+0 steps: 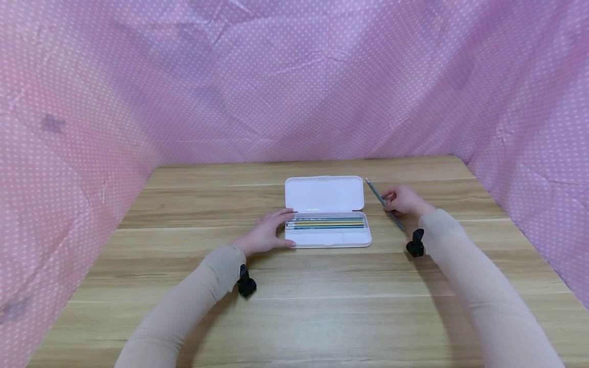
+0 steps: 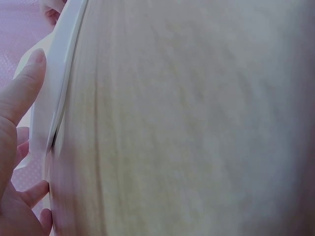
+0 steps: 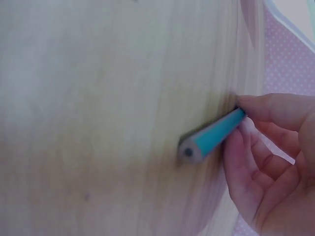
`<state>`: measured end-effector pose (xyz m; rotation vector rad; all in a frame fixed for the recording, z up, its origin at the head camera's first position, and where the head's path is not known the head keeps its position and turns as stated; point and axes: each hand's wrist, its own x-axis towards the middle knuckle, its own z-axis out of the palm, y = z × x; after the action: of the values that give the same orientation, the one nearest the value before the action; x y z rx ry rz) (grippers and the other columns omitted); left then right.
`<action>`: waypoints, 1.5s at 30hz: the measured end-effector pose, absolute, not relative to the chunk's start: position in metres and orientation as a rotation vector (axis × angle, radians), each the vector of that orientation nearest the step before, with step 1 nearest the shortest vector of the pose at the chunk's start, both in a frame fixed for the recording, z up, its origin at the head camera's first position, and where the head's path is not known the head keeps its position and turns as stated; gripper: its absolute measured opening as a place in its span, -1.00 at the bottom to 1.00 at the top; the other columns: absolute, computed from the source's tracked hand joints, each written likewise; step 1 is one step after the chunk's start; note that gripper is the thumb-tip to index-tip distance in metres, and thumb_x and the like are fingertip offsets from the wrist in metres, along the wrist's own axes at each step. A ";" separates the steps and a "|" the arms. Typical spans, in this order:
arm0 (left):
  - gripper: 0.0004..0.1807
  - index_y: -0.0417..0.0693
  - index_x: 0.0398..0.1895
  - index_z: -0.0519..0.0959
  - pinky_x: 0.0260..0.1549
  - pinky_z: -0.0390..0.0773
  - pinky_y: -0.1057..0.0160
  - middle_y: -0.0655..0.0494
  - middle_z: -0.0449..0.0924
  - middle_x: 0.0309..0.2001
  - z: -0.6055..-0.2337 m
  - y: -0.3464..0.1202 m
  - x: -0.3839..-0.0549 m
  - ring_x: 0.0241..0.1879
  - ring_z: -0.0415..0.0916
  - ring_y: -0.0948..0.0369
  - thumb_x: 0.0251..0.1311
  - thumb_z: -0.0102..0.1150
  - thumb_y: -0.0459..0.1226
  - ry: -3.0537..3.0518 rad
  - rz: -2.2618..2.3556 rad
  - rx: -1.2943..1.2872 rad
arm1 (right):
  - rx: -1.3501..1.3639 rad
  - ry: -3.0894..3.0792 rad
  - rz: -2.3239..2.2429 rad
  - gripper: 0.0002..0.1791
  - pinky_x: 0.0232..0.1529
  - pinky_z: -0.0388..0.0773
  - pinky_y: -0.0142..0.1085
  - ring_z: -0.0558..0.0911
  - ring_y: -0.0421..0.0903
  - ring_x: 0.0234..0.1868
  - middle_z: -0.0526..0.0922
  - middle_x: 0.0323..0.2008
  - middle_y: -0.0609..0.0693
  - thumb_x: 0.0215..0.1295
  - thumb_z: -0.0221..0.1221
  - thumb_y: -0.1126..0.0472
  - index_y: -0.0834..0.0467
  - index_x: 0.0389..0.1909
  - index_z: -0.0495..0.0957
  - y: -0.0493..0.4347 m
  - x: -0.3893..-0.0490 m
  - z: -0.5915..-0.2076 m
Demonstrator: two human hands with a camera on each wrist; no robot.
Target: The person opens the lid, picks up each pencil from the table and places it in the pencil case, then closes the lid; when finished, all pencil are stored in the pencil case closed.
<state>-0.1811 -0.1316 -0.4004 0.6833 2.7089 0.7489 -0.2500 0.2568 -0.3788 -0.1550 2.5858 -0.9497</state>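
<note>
A white pencil case [image 1: 324, 240] lies with its lid [image 1: 324, 194] raised back. Several green pencils and a yellow one [image 1: 329, 223] lie side by side in its rear compartment, eraser ends to the left. At the left end of the case, my left hand [image 1: 264, 235] holds it between the thumb at the front corner and the fingers near the hinge. To the right of the case, my right hand [image 1: 402, 200] pinches a green pencil [image 1: 375, 190] around its middle. The unsharpened end of this pencil [image 3: 216, 135] points toward the right wrist camera.
A wood-grain table [image 1: 322, 317] carries the case. Pink dotted cloth [image 1: 294, 102] hangs behind the table and along both sides. Small black devices are strapped on both wrists, one being the left wrist camera [image 1: 246, 283].
</note>
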 end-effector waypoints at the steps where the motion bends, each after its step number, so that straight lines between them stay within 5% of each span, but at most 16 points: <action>1: -0.10 0.09 0.42 0.21 0.29 -0.13 -0.37 0.13 0.03 0.48 -0.400 -0.132 -0.181 0.45 -0.06 -0.03 -0.01 0.35 0.07 2.710 0.748 0.685 | -0.156 2.577 -0.950 -0.55 -0.33 0.57 -0.34 0.53 -0.10 -0.34 0.49 -0.28 0.16 0.20 0.12 0.41 0.45 0.12 0.36 0.257 -0.250 -0.379; 10: -0.10 0.08 0.42 0.21 0.29 -0.13 -0.37 0.12 0.04 0.48 -0.398 -0.132 -0.181 0.45 -0.06 -0.04 -0.01 0.35 0.07 2.703 0.748 0.685 | -0.215 2.585 -0.896 -0.54 -0.40 0.54 -0.34 0.53 -0.10 -0.35 0.53 -0.24 0.20 0.13 0.10 0.42 0.44 0.10 0.40 0.258 -0.244 -0.376; 22: -0.11 0.07 0.41 0.22 0.33 -0.07 -0.29 0.13 0.05 0.47 -0.403 -0.133 -0.184 0.45 -0.03 -0.01 0.01 0.34 0.08 2.724 0.731 0.707 | -0.285 2.580 -0.913 -0.54 -0.49 0.45 -0.38 0.45 -0.20 -0.47 0.48 -0.46 -0.01 0.10 0.06 0.43 0.49 0.08 0.40 0.263 -0.237 -0.374; 35: -0.09 0.08 0.42 0.20 0.34 -0.11 -0.27 0.14 0.02 0.48 -0.402 -0.132 -0.183 0.45 -0.05 -0.01 0.01 0.34 0.09 2.717 0.734 0.690 | -0.257 2.557 -1.150 -0.46 -0.39 0.57 -0.41 0.51 -0.29 -0.39 0.55 -0.22 0.27 0.16 0.10 0.41 0.52 0.18 0.29 0.286 -0.219 -0.367; 45: -0.10 0.08 0.42 0.20 0.34 -0.10 -0.27 0.15 0.03 0.48 -0.402 -0.132 -0.182 0.45 -0.05 0.01 0.01 0.34 0.09 2.720 0.720 0.685 | -0.240 2.491 -1.240 -0.43 -0.26 0.61 -0.37 0.53 -0.31 -0.32 0.49 -0.12 0.21 0.23 0.07 0.37 0.46 0.26 0.23 0.293 -0.213 -0.362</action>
<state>-0.1819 -0.1316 -0.4024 0.6851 2.7201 0.7199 -0.2126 0.2934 -0.3624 -0.2399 2.4911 -1.2405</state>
